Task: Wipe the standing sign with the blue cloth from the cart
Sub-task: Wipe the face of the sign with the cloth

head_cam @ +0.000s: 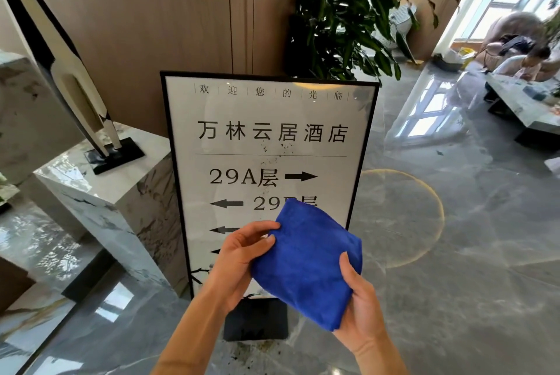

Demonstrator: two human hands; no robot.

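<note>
A black-framed standing sign (pixel 269 138) with a white face, dark lettering and arrows stands upright in front of me on a dark base (pixel 256 318). Small dark specks dot its face near the middle line. A folded blue cloth (pixel 306 262) is held in front of the sign's lower half, hiding part of the lettering. My left hand (pixel 242 259) pinches the cloth's left edge between thumb and fingers. My right hand (pixel 360 305) grips its lower right corner. I cannot tell whether the cloth touches the sign. The cart is out of view.
A marble plinth (pixel 100 193) bearing a black-and-white sculpture (pixel 75 83) stands left of the sign. A large leafy plant (pixel 348 17) rises behind it. Glossy grey floor (pixel 454 283) stretches right, where a person (pixel 521 64) sits by a low table (pixel 521 102).
</note>
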